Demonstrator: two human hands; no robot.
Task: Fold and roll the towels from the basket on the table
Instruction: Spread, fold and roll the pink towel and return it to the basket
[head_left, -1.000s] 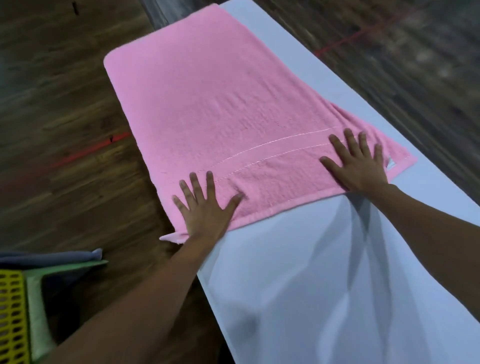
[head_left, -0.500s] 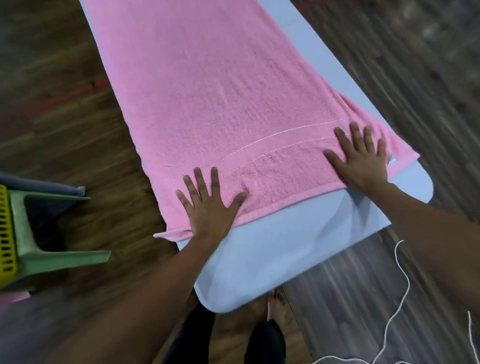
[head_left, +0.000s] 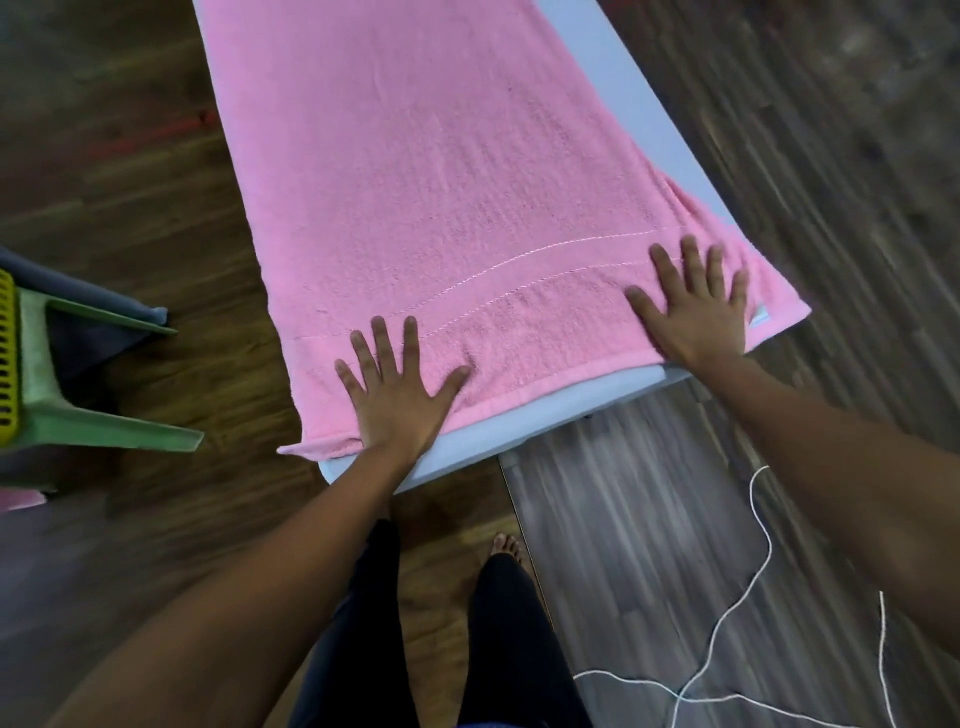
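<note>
Long pale table (head_left: 530, 415) with one pink towel (head_left: 457, 171) spread flat along it.

The table is narrow, rounded at its near corners, and stands on a dark wood-look floor (head_left: 156, 156). The towel lies lengthwise and covers nearly the whole top — only a thin strip of bare surface shows along the near end, and a wedge along the right edge. On the left the towel reaches the table's edge, and its near-left corner (head_left: 296, 448) pokes just past it. Two pale stitched lines (head_left: 519, 270) cross the towel close to the near hem — a small light label (head_left: 761, 315) sits at the near-right corner.
</note>
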